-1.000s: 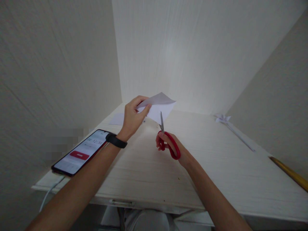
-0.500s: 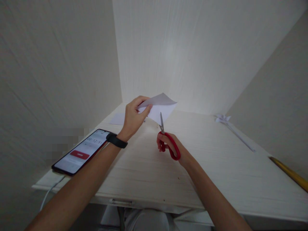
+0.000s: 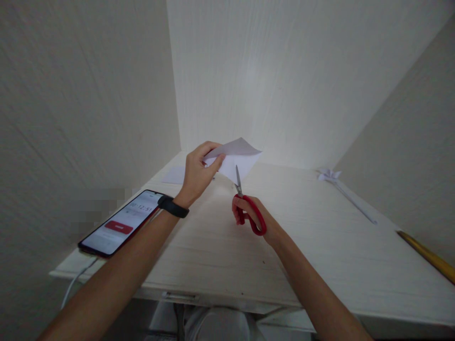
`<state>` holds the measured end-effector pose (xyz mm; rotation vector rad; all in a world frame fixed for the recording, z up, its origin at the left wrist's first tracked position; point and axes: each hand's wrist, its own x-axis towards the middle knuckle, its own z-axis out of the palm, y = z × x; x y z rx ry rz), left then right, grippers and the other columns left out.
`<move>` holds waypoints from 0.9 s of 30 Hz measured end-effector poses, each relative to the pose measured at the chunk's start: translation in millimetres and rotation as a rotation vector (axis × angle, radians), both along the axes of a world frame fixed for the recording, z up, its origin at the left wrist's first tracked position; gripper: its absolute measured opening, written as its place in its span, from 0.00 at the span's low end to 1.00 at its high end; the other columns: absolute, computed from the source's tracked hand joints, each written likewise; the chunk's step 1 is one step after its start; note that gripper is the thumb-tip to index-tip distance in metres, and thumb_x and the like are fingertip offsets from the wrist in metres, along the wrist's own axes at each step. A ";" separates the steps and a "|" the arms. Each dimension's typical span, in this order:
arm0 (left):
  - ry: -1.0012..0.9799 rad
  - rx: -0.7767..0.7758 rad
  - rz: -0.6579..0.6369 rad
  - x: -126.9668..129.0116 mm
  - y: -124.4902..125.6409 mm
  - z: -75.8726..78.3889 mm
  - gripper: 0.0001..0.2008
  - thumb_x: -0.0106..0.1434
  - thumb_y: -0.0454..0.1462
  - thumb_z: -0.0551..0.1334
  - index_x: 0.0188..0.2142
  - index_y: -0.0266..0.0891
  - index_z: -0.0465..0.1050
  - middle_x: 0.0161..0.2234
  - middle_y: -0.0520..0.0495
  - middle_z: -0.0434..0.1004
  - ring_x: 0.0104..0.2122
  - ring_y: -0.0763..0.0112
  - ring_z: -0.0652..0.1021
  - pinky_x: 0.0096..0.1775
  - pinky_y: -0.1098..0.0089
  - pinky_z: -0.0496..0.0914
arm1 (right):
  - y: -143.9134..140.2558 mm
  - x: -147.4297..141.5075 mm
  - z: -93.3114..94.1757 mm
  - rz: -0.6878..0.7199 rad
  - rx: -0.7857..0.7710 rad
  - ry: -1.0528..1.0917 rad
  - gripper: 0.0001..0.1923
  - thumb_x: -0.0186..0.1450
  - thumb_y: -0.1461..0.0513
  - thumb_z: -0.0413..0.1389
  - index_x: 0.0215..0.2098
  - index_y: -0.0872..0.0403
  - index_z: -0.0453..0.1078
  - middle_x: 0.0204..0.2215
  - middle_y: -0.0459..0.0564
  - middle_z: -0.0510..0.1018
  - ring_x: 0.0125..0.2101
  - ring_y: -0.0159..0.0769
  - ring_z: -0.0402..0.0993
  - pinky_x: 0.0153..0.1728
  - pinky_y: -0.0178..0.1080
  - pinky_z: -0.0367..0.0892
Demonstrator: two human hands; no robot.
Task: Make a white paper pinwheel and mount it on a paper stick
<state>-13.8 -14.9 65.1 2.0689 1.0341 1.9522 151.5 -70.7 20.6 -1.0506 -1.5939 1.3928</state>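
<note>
My left hand (image 3: 202, 168) pinches a creased sheet of white paper (image 3: 245, 163) by its left side, thumb in front, holding it above the table. The paper's upper part tilts back along a crease. In my right hand (image 3: 245, 208) is a pair of red-handled scissors (image 3: 256, 218), fingers through the loops. The scissors' blades point up and lie at the paper's lower edge, looking nearly closed. A black band (image 3: 172, 207) circles my left wrist.
A phone (image 3: 117, 227) showing a timer lies at the table's left, its white cable (image 3: 73, 286) hanging over the edge. Another piece of white paper (image 3: 173, 174) lies behind my left wrist. A paper pinwheel on a stick (image 3: 330, 174) rests at the right, near a yellow strip (image 3: 428, 255).
Almost nothing differs. The hands, paper and scissors keep nearly the same places, and the view has shifted very slightly.
</note>
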 end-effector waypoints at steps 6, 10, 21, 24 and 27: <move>0.010 -0.001 0.021 -0.2 0.2 -0.5 0.05 0.58 0.36 0.60 0.35 0.39 0.73 0.32 0.50 0.76 0.32 0.70 0.74 0.29 0.73 0.65 | 0.6 1.3 -2.1 0.000 0.005 0.015 0.20 0.59 0.49 0.54 0.21 0.55 0.63 0.17 0.43 0.67 0.17 0.26 0.62 0.21 0.33 0.58; 0.001 -0.002 0.026 0.2 0.9 -1.0 0.06 0.58 0.36 0.60 0.35 0.39 0.73 0.32 0.50 0.76 0.32 0.70 0.74 0.29 0.73 0.65 | -0.7 1.0 1.3 -0.003 -0.003 0.022 0.20 0.58 0.48 0.54 0.20 0.55 0.63 0.17 0.43 0.66 0.18 0.26 0.63 0.21 0.33 0.58; 0.010 -0.018 0.005 0.5 -1.6 -1.5 0.06 0.58 0.37 0.60 0.34 0.38 0.73 0.31 0.49 0.76 0.31 0.70 0.73 0.28 0.73 0.64 | -0.3 0.8 2.1 0.019 -0.006 0.029 0.18 0.58 0.49 0.54 0.23 0.55 0.65 0.19 0.44 0.67 0.20 0.27 0.61 0.24 0.33 0.58; 0.003 -0.008 -0.015 0.4 -1.0 -1.9 0.06 0.58 0.37 0.60 0.34 0.39 0.73 0.31 0.50 0.75 0.31 0.71 0.73 0.28 0.73 0.64 | -0.6 0.9 2.2 0.026 -0.005 0.027 0.18 0.58 0.49 0.53 0.22 0.55 0.64 0.19 0.44 0.66 0.20 0.26 0.62 0.24 0.33 0.58; -0.003 -0.007 -0.016 0.7 -0.6 -2.0 0.06 0.58 0.37 0.60 0.34 0.39 0.73 0.31 0.50 0.75 0.31 0.70 0.73 0.28 0.73 0.63 | -0.5 0.7 3.1 0.029 0.004 0.022 0.19 0.58 0.48 0.53 0.21 0.55 0.63 0.18 0.44 0.66 0.19 0.26 0.62 0.23 0.33 0.58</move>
